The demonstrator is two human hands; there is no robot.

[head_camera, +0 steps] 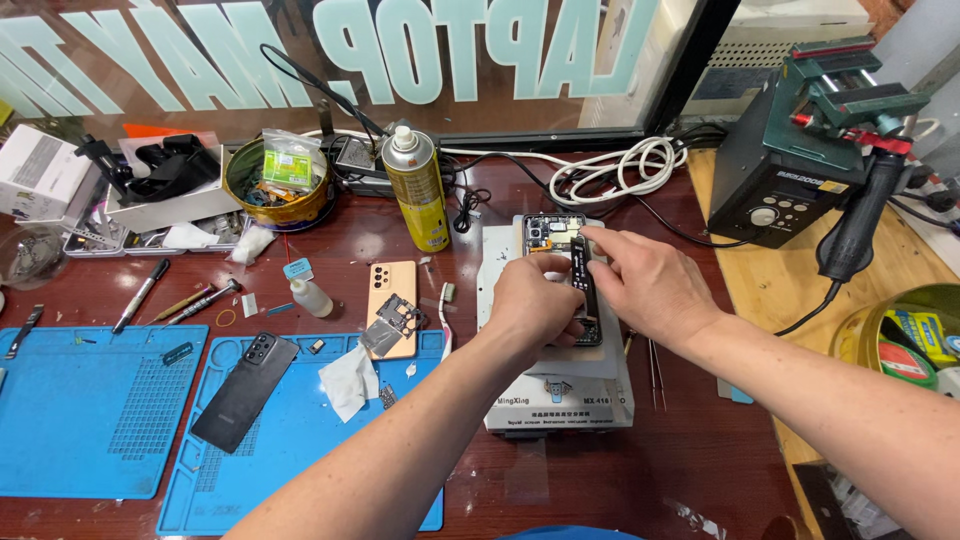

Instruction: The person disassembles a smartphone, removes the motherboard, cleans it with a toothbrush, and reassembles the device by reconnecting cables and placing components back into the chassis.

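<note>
1. Landmark: white box-shaped heating plate unit (556,400) at mid-bench. On its top lies an opened black smartphone with its back off and its circuit boards bare (562,240).
2. Left hand (530,300) rests on the phone's lower half, fingers curled together and pressing down; I cannot tell whether they pinch anything.
3. Right hand (650,285) lies over the phone's right edge, forefinger stretched to the upper board, the other fingers loosely together.
4. Judged step: work inside the open phone, one hand steadying, one probing. Any next move there looks to need a light, exact touch on small parts.
5. Left of the plate: orange phone lying back up with a loose metal part on it (392,305), then two blue silicone work mats (100,420), one carrying a detached black phone back cover (245,390).
6. Behind and left: yellow aerosol spray can (418,190), round gold tin of small parts (278,180).
7. Right: dark green soldering station with handpiece (800,170) on a pale wooden side table.
8. Surface: dark red-brown wooden bench (600,480). Beyond it: shop window with large pale lettering.
</note>
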